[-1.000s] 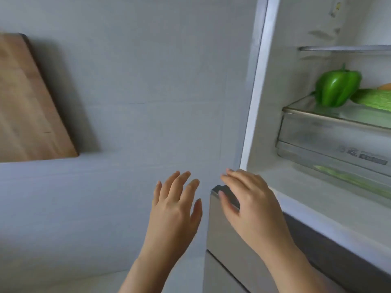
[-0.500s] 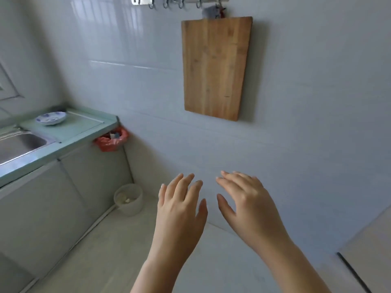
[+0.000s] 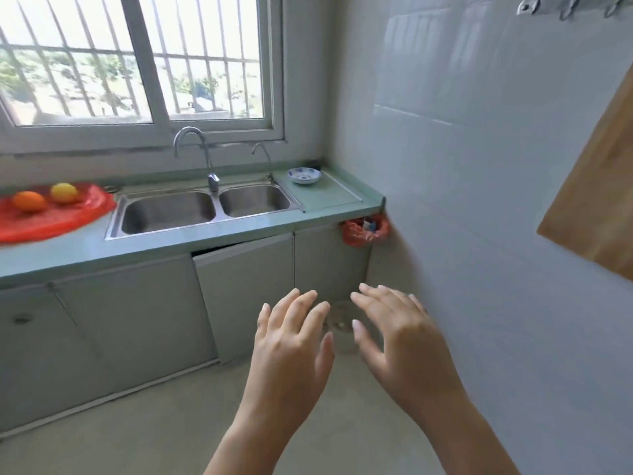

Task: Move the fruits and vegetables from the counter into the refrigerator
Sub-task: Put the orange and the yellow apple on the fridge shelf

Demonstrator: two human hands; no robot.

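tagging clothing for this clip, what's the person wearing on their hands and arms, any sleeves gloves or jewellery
Nothing is worn. The left hand and right hand are bare: no gloves, rings, watch or bracelet. The forearms are bare down to the frame's bottom edge, with no sleeve in view. The nails are short, with no coloured polish.

2 fruits on the green counter [image 3: 102,250], at the far left of the view.
An orange [image 3: 29,201] and a yellow fruit [image 3: 64,192], both round and smooth-skinned, sit on a crumpled red plastic bag [image 3: 68,219] spread flat on the countertop. The orange lies to the left and slightly nearer the counter's front edge. The yellow fruit is just beside it on the right, closer to the wall under the window, with a thin strip of red showing between the 2. This corner is blurred, so finer surface detail cannot be made out.
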